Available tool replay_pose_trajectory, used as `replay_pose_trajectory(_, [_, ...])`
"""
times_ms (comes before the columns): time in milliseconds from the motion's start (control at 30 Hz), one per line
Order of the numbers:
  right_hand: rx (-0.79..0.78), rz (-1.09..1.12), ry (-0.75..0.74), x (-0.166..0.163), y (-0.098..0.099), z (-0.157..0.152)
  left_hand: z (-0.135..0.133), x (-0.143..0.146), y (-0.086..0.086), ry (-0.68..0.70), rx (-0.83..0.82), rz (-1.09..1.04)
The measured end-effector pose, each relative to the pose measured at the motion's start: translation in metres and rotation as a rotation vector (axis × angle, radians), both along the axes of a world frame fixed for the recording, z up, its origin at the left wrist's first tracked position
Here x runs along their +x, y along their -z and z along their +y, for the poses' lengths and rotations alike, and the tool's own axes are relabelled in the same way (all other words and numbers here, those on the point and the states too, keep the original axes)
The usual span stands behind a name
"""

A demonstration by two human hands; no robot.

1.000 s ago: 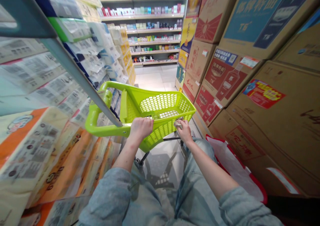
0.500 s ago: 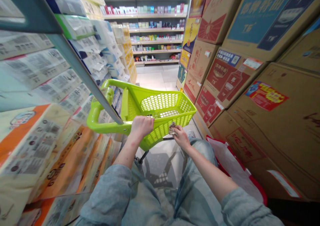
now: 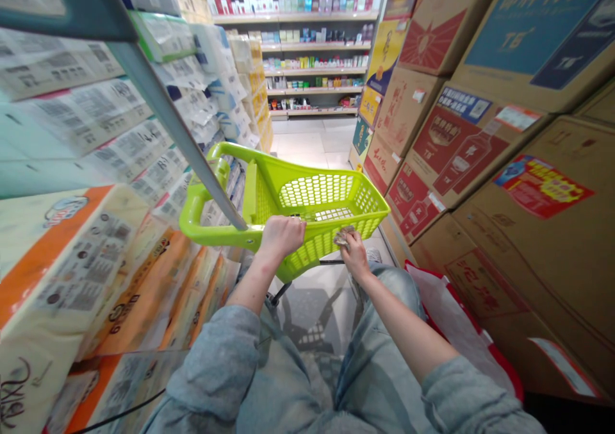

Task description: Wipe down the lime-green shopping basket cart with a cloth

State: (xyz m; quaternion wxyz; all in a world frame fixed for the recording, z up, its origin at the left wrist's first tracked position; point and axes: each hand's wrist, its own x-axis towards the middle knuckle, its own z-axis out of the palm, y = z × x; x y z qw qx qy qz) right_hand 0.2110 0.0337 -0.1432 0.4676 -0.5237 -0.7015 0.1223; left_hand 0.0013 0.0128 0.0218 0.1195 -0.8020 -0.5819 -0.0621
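A lime-green shopping cart basket (image 3: 288, 166) with mesh walls stands before me. My left hand (image 3: 283, 235) is closed over its near rim, with the thumb side towards the front of the cart. Farther along the same side, my right hand (image 3: 356, 256) pinches a crumpled, brownish-grey cloth (image 3: 343, 234) by the outside of the mesh wall, just below the rim. The palm side of the left hand is hidden. A grey metal pole (image 3: 185, 140) slants down to the cart's rim left of that hand.
Stacked tissue packs (image 3: 139, 293) line the left side closely. Cardboard cartons (image 3: 538, 242) rise on the right, with a red-edged white bag (image 3: 446, 312) below them. Shelves of small goods (image 3: 312, 65) close off the aisle's far end.
The view has tilted down and turned slightly left, so the scene sits farther right. The cloth stays in my right hand near the rim, its shape slightly changed. The left hand keeps its hold.
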Motion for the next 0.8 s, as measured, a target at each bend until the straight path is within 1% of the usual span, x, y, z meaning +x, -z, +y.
replay_pose_trajectory(100, [-0.012,0.028,-0.005,-0.003,-0.004,-0.010,-0.001,0.000,-0.001,-0.001,-0.004,-0.013])
replay_pose_trajectory(200, [-0.001,0.017,-0.068,-0.007,-0.007,-0.016,-0.001,0.001,-0.001,-0.006,-0.007,-0.025])
replay_pose_trajectory(267, [-0.002,-0.002,-0.103,-0.012,-0.005,-0.016,-0.002,0.001,-0.001,-0.008,-0.010,-0.024])
replay_pose_trajectory(300, [-0.012,-0.004,-0.094,-0.014,-0.002,-0.015,-0.001,0.001,-0.001,-0.008,-0.011,-0.024])
replay_pose_trajectory(433, [-0.064,0.041,0.029,-0.023,0.013,-0.007,0.000,0.001,0.002,-0.010,-0.012,-0.036])
replay_pose_trajectory(533, [-0.066,0.058,0.062,-0.026,0.019,-0.003,0.001,0.001,0.003,-0.012,-0.005,-0.038])
replay_pose_trajectory(600, [-0.069,0.044,0.062,-0.026,0.017,-0.002,0.002,0.002,0.003,-0.015,-0.003,-0.041])
replay_pose_trajectory(700, [-0.078,-0.014,-0.006,-0.020,0.006,-0.007,0.001,0.002,0.002,-0.015,-0.001,-0.039])
replay_pose_trajectory(800, [-0.031,-0.061,-0.059,-0.015,-0.005,-0.015,0.001,0.001,0.002,-0.007,0.006,-0.029])
